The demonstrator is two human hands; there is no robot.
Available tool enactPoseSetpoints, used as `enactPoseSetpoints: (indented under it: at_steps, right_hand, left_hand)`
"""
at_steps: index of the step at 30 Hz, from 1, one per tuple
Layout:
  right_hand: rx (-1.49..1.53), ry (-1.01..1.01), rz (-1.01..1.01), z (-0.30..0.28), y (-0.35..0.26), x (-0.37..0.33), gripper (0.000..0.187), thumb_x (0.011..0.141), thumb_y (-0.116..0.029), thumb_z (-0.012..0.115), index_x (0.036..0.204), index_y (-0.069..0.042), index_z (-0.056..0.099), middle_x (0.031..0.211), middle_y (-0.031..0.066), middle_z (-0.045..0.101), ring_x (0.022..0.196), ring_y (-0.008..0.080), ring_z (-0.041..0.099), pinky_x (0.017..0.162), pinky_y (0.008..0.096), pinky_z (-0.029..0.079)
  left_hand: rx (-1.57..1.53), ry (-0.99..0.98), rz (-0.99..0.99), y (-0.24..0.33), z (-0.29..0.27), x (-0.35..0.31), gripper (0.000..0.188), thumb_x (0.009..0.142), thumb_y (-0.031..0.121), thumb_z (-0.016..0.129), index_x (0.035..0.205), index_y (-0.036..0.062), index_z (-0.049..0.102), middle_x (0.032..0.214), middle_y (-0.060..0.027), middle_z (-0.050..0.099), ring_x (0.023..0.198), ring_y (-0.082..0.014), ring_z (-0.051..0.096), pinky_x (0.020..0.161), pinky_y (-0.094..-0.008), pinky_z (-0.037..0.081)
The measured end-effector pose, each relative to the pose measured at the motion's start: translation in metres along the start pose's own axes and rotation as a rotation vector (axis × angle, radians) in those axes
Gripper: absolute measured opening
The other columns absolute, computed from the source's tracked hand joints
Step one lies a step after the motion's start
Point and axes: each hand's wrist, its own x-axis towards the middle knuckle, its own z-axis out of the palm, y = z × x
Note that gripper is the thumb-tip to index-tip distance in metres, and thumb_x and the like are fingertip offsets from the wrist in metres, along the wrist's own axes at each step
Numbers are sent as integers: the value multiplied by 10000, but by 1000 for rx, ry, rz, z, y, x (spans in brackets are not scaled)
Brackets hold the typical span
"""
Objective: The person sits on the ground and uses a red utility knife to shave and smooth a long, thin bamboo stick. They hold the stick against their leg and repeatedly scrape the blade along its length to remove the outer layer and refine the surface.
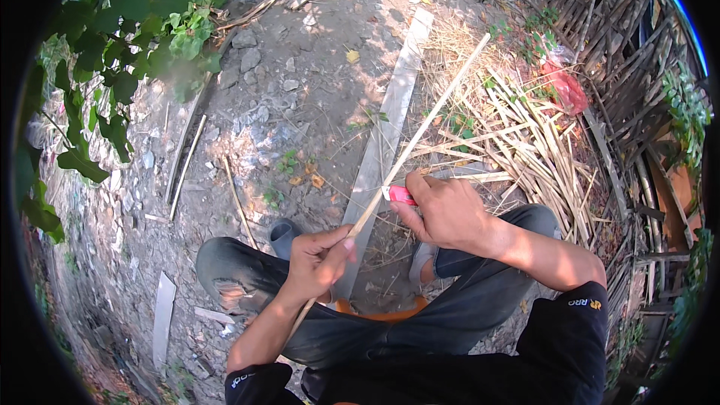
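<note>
A long, pale bamboo strip [427, 124] slants from beside my left hip up toward the far right. My left hand [318, 261] is closed around its lower part, thumb along the top. Farther up, my right hand [444, 210] grips a small red cutter knife [400, 194], with its whitish front end against the strip. My fingers hide most of the cutter, and its cutting edge is too small to make out. Under the strip, a grey wooden plank [382, 135] runs along the ground between my feet.
Many cut bamboo strips [536, 154] lie heaped on the right, with straw-like shavings [457, 49] beyond them. A red plastic bag [564, 88] is behind the heap. A stick fence [622, 45] borders the far right; leafy branches [112, 45] hang at left. Something orange [382, 315] shows beneath me.
</note>
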Motion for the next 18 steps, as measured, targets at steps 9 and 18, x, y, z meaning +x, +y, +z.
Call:
enactPoseSetpoints:
  at_steps: [9,18]
  right_hand:
    - [-147,378,286,-54,118,53,446,1082,-401,529,913,7,594,622,245,617,630,483,636,594,555,462]
    - [-93,778,655,-107,262,52,719,1103,-558,366,952,84,653,848,281,676,833,426,660,803,512,486]
  left_hand:
    - [148,-28,80,-4,-1,1,288,1027,28,614,1294,11,722,762,8,663,527,-8,484,465,-204,357]
    - [88,-107,25,-20,-14,-8,294,1040,50,615,1318,9,703,713,3,651,492,-2,472,443,-202,350]
